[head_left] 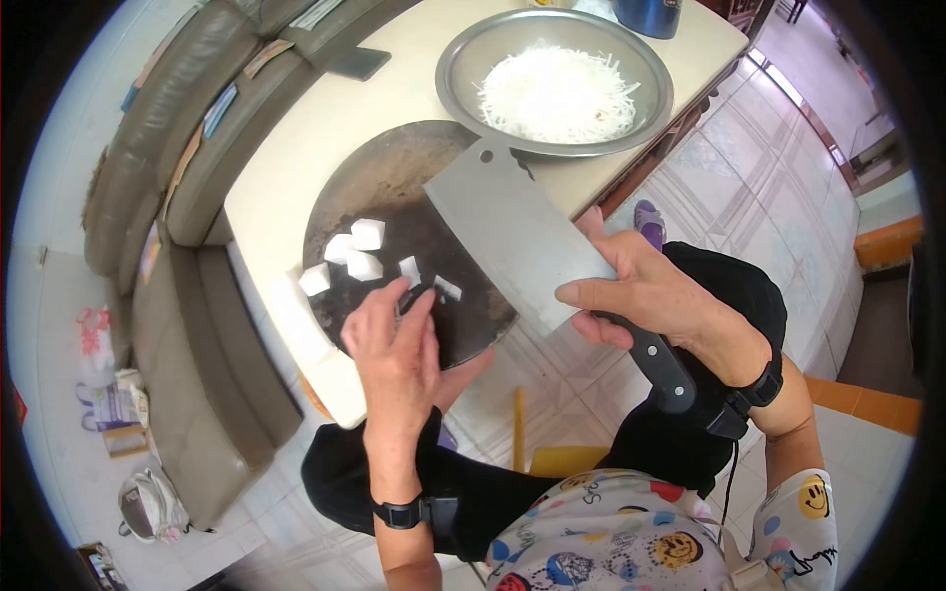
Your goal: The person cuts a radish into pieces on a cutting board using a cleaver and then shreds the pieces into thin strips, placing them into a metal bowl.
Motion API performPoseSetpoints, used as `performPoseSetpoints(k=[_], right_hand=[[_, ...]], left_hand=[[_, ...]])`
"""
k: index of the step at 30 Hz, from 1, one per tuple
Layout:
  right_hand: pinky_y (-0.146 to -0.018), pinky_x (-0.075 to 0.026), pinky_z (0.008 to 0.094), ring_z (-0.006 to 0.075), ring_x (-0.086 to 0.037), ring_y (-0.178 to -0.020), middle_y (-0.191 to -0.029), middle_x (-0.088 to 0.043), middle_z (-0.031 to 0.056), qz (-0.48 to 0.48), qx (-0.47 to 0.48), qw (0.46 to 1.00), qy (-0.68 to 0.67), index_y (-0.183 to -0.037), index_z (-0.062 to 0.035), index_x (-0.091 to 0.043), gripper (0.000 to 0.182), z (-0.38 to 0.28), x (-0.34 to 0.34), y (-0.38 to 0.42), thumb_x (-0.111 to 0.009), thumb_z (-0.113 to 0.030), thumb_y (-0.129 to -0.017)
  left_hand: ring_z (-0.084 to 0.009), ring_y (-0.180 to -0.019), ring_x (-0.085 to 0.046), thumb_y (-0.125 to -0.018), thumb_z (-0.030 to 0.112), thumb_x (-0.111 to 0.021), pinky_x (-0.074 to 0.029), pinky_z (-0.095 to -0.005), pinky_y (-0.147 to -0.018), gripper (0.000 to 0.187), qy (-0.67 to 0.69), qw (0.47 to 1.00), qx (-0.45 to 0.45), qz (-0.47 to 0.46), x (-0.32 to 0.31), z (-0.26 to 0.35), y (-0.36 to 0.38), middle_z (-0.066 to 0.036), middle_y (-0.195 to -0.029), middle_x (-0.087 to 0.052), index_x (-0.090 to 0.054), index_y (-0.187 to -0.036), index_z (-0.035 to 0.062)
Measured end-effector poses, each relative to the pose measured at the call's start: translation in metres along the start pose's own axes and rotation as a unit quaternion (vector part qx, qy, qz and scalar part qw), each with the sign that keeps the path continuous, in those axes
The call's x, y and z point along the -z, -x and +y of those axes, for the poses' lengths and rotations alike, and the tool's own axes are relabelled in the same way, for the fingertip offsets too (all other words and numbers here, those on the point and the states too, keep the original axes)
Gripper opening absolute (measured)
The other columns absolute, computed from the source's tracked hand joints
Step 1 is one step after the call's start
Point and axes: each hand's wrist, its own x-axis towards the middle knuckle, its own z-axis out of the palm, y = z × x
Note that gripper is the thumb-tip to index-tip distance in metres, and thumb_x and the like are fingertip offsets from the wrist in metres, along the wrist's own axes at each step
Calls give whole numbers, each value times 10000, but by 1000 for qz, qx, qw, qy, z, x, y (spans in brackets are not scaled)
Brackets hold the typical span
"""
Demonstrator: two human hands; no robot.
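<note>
A cleaver is in my right hand, its thumb on the flat of the blade and the black handle pointing down toward my lap. The broad blade is raised over the right edge of a dark round chopping board. My left hand reaches over the board's near side, fingers bent and somewhat apart, thumb out to the right. Its fingertips are by small white strips; whether something lies beneath them is hidden. Several white chunks rest left of the fingers.
A steel basin of white shreds stands behind the board, partly over it or close against it. A blue container is at the back of the cream table. A grey sofa stands left; a yellow stool shows below.
</note>
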Motion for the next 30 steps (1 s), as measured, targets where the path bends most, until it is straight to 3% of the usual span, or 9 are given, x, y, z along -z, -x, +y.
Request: performPoseSetpoints(k=[2, 5, 13, 15, 16, 18, 19, 25, 30], right_hand=[[-443, -399, 228, 90, -509, -446, -608, -592, 68, 2, -3, 1000, 3, -815, 43, -609, 160, 1, 0, 0, -573, -99, -879], [-445, -402, 229, 92, -511, -447, -609, -594, 64, 7, -3, 1000, 10, -817, 38, -608, 158, 1, -1, 0, -573, -101, -882], [-455, -416, 237, 82, -530, -476, -610, -587, 37, -18, -1, 998, 64, -816, 31, -592, 177, 8, -2, 5, -559, -117, -908], [-478, -451, 324, 205, -579, -470, -595, -599, 119, -30, -6, 983, 178, -793, 50, -577, 206, 11, -10, 14, -558, -122, -905], [-478, -451, 324, 205, -579, -470, -595, -599, 119, -28, -7, 983, 179, -793, 50, -577, 206, 14, -14, 18, -558, -122, -905], [-532, -467, 427, 377, -588, -520, -601, -578, 231, 20, 107, 908, 405, -788, 63, -572, 220, 22, -22, 26, -571, -133, -888], [-583, -459, 492, 468, -563, -593, -620, -545, 283, 26, 117, 899, 421, -791, 65, -578, 236, 24, -26, 29, -597, -156, -868], [-543, -458, 471, 414, -605, -569, -569, -564, 226, 7, 145, 815, 560, -750, 46, -549, 123, 14, -38, 43, -625, -50, -738], [-515, -466, 449, 380, -627, -566, -599, -594, 203, -13, 159, 778, 607, -783, 43, -545, 160, 13, -45, 47, -636, -24, -671]], left_hand=[[-306, -1158, -537, -809, -13, -652, -356, -444, -1010, 277, 8, 1000, -23, -7, -7, 4, -2, -106, -1216, -604, -681, -1077, 48], [-310, -1168, -509, -512, 188, -880, -310, -504, -1015, 668, -6, 996, -67, -55, -17, 1, -3, -113, -1229, -597, -649, -1113, 10], [-292, -1123, -542, -568, 151, -860, -344, -486, -986, 575, 5, 995, -78, -54, -12, 3, 4, -106, -1152, -620, -653, -1084, 4], [-282, -1080, -568, -660, 72, -808, -389, -449, -946, 464, 21, 995, -97, -28, -13, 7, 20, -121, -1140, -618, -645, -1085, -17], [-282, -1080, -568, -660, 72, -808, -389, -449, -946, 464, 23, 995, -98, -28, -14, 10, 24, -121, -1140, -618, -645, -1085, -17], [-319, -1044, -592, -763, 2, -684, -408, -448, -911, 298, 29, 997, -74, -13, -12, 16, 29, -149, -1106, -642, -666, -1059, -29], [-319, -1044, -592, -763, 2, -684, -408, -448, -911, 298, 31, 997, -71, -12, -12, 16, 31, -149, -1106, -642, -666, -1059, -29], [-293, -1067, -581, -741, 19, -750, -420, -457, -935, 337, 54, 994, -98, 4, -15, 14, 41, -144, -1119, -614, -652, -1058, -45], [-315, -1049, -574, -761, 6, -720, -425, -471, -935, 287, 59, 994, -88, 12, -16, 14, 41, -153, -1073, -608, -654, -1034, -54]])
